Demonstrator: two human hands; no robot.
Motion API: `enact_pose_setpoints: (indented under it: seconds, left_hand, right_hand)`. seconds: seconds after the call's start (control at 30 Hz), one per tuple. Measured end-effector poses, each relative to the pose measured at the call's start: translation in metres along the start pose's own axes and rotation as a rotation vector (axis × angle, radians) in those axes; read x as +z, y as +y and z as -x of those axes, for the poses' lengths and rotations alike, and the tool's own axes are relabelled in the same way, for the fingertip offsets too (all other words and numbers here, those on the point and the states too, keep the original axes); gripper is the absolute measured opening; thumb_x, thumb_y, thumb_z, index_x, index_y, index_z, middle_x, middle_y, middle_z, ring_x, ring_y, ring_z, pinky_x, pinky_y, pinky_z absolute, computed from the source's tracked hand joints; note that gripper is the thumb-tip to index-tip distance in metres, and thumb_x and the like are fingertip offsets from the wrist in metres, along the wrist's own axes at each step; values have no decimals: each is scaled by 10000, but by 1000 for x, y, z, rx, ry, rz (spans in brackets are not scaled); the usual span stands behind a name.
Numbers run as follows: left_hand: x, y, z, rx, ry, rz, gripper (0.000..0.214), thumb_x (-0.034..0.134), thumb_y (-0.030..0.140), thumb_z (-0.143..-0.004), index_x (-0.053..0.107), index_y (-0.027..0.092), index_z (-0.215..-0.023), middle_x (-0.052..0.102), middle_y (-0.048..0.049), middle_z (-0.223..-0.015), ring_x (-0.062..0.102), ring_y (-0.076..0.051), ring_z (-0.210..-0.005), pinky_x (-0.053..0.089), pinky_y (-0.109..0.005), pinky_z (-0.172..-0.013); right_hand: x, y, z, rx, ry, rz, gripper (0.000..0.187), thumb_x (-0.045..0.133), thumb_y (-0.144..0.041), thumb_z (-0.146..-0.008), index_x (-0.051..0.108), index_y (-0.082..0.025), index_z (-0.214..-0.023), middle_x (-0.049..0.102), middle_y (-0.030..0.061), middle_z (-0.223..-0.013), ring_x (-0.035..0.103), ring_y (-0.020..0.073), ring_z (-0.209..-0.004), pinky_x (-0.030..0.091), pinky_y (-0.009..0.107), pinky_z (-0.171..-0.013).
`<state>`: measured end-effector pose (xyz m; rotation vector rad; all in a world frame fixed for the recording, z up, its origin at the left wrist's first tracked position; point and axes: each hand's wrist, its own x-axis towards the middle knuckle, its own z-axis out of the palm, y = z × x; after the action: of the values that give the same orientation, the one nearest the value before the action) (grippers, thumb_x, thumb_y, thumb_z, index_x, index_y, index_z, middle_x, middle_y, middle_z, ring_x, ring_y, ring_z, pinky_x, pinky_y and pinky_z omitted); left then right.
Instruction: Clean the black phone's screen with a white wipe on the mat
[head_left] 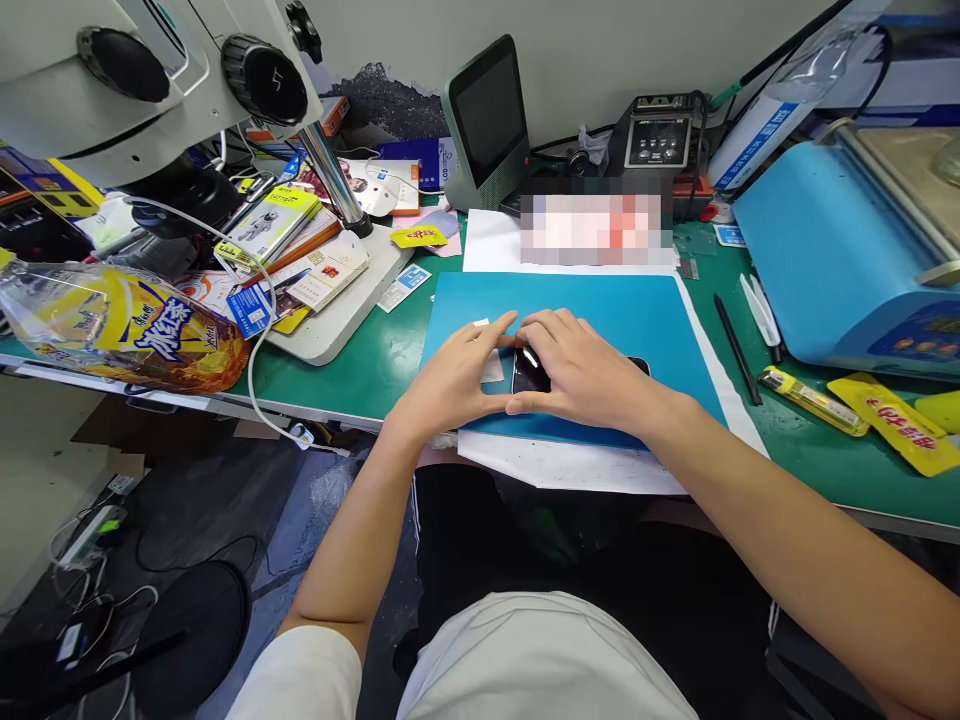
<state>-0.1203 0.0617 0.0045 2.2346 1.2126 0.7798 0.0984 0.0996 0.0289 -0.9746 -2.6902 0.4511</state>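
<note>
A black smartphone [531,372] with a glossy surface lies flat on a blue work mat [622,305], mostly covered by my hands. My right hand [581,368] arches over it, thumb at the near edge and fingers at the far edge. At the phone's left end is my left hand [456,378], its thumb and forefinger curved round the corners and meeting the right hand's fingertips. Beside the phone, partly under my left hand, a small white piece of paper [492,368] shows.
Left: a microscope [187,80] over its cluttered base [322,345], and an iced tea bottle [127,325]. Behind: a smart display [487,125]. Right: a black pen-like tool [737,348], white tweezers [761,315], a yellow cutter [815,400] and a blue machine [832,260].
</note>
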Motion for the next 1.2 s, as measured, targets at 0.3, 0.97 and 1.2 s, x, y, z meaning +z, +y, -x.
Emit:
enact_pose_setpoints:
  seconds: [0.3, 0.97, 1.2]
  left_hand:
    - [-4, 5, -4, 77, -19, 73, 909, 767, 547, -905, 293, 325, -1648, 572, -118, -1541, 555, -349, -1396, 422, -472, -1150]
    - [-22, 5, -21, 26, -83, -24, 399, 663, 535, -976, 775, 230, -1209, 740, -98, -1312, 648, -302, -1274, 493, -457, -1110]
    - [-29, 10, -49, -24, -37, -157, 488, 384, 500, -1088, 786, 227, -1117, 770, -73, -1228, 689, -281, -1145, 517, -436, -1036]
  right_hand:
    - [0, 0, -2, 33, 16, -87, 734, 537, -847, -842, 548, -214, -1215, 586, 184, -1294, 550, 367, -1116, 464, 525, -913]
    - [-54, 37, 37, 172, 223, -829, 907, 126, -906, -883, 688, -288, -1236, 640, 128, -1428, 507, 350, -1429, 384, 590, -1198]
    - [-44, 57, 97, 446, 445, -673, 587, 442, -747, -962, 688, -289, -1233, 676, 132, -1371, 594, 366, -1349, 485, 608, -1117]
